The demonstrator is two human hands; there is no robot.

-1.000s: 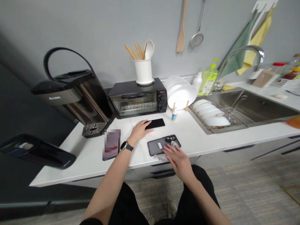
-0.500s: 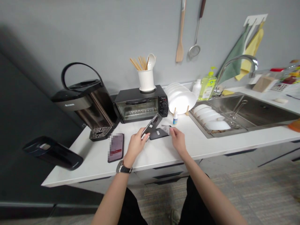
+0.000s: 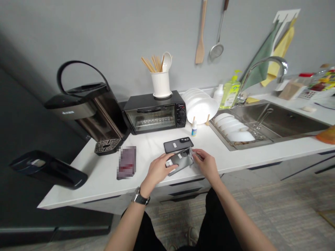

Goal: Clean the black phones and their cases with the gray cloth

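My left hand (image 3: 158, 169), with a watch on the wrist, grips the left end of a grey phone (image 3: 183, 161) low over the counter's front part. At the phone's right end, my right hand (image 3: 207, 164) pinches a small crumpled, shiny piece (image 3: 192, 153) against the camera area. Just behind lies a black phone case (image 3: 178, 144) with camera openings and a white label. A small white and blue bottle (image 3: 194, 128) stands behind the case, to the right. Another phone (image 3: 126, 162), its screen blurred, lies flat to the left of my left hand.
On the white counter (image 3: 104, 177) stand a black toaster oven (image 3: 155, 115), a water dispenser (image 3: 96, 115) and a dark flask (image 3: 49, 169), which is tilted in view. White plates (image 3: 201, 111), a soap bottle (image 3: 230, 93) and a sink (image 3: 293, 120) with bowls are to the right.
The grey phone has come down and toward me, from raised and tilted to nearly flat. My right hand has moved to its camera end with the crumpled piece. The case behind is now fully uncovered.
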